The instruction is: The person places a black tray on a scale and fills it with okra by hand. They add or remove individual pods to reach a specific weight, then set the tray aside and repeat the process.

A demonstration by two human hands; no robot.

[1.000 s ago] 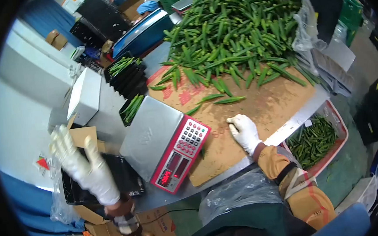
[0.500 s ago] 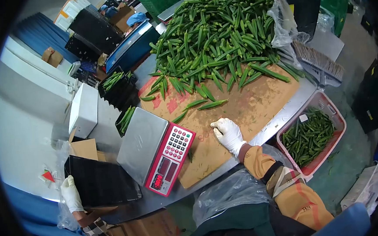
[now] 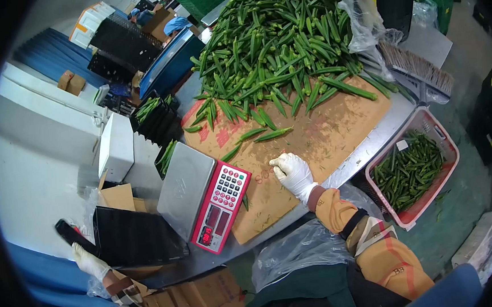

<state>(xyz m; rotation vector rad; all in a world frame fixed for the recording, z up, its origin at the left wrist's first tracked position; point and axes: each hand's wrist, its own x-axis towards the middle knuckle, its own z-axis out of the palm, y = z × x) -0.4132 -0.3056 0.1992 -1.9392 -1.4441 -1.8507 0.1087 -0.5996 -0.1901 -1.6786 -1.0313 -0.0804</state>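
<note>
My left hand (image 3: 91, 262), in a white glove, is closed on the end of a black tray (image 3: 72, 233), seen nearly edge-on at the far left. Beside it stands a stack of black trays (image 3: 137, 236). My right hand (image 3: 294, 176), also gloved, is curled closed over the cardboard sheet (image 3: 320, 148), with nothing visible in its fingers. Between the hands sits a red scale (image 3: 218, 207) with a bare metal pan (image 3: 183, 176) and lit red digits. A large heap of okra (image 3: 278, 43) covers the back of the cardboard, and a few loose pods (image 3: 273, 134) lie nearer my right hand.
A pink basket (image 3: 413, 220) of okra stands low at the right. Behind it are a brush (image 3: 417, 73) and plastic film (image 3: 362, 20). Black trays with okra (image 3: 166, 159) sit beyond the scale, near a white foam box (image 3: 115, 146). Another person's blue cap (image 3: 176, 25) shows behind.
My left hand has moved down and slightly left from the tray stack, and a black tray now shows in it, apart from the stack. My right hand stays nearly still. The view has shifted slightly.
</note>
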